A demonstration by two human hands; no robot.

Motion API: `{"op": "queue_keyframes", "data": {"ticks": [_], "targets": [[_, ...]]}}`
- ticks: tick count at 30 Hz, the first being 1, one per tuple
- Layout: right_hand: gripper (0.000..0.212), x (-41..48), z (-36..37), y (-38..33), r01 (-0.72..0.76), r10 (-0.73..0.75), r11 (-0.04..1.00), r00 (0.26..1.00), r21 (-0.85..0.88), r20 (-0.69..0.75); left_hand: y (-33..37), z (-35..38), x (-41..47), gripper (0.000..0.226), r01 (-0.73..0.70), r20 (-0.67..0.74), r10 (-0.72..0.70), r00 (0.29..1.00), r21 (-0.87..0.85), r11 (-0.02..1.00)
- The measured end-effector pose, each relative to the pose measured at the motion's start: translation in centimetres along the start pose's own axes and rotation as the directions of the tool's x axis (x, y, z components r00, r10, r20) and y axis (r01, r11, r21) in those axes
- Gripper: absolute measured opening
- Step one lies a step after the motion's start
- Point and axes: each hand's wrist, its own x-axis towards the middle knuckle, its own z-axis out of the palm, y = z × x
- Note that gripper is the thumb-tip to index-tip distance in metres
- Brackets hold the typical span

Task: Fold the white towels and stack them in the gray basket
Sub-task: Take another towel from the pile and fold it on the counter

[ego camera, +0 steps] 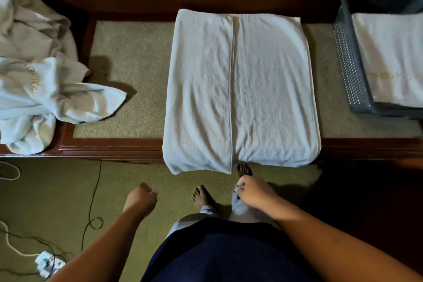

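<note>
While my left fingers (147,189) hang loosely curled and empty, my right fingers (241,185) are curled too, above my trouser leg; I cannot tell whether they pinch anything. Just beyond both sets of fingers the towel (240,89) lies on the desk (128,52), its two sides folded in to meet along the middle. Well right of my right fingers stands the basket (348,64), a folded towel (393,57) inside. Well left of my left fingers sits a heap (34,71) of crumpled towels.

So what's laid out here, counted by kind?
Gray basket: 1
Folded towel inside it: 1 showing
Half-folded towel: 1
Crumpled towel heap: 1, towels within uncountable
Hands: 2, left hand, right hand
Total: 6
</note>
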Motion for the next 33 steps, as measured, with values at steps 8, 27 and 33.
{"op": "queue_keyframes", "data": {"ticks": [8,27,33], "targets": [[0.011,2.7,-8.1,-3.1,0.177,-0.155,0.977,0.972,0.117,-0.176,7.5,-5.1,-1.2,0.006,-0.259,-0.309,0.179,0.934,-0.240,0.936],[0.019,19.8,-23.2,-11.8,-0.005,0.241,0.788,0.922,0.615,-0.301,16.3,-7.4,3.0,0.034,-0.533,-0.156,0.556,0.816,0.166,0.829],[0.040,24.0,-27.8,-13.8,-0.002,0.284,0.547,0.941,0.837,-0.183,22.8,-11.2,9.8,0.049,-0.659,-0.259,0.707,0.658,0.254,0.707]]}}
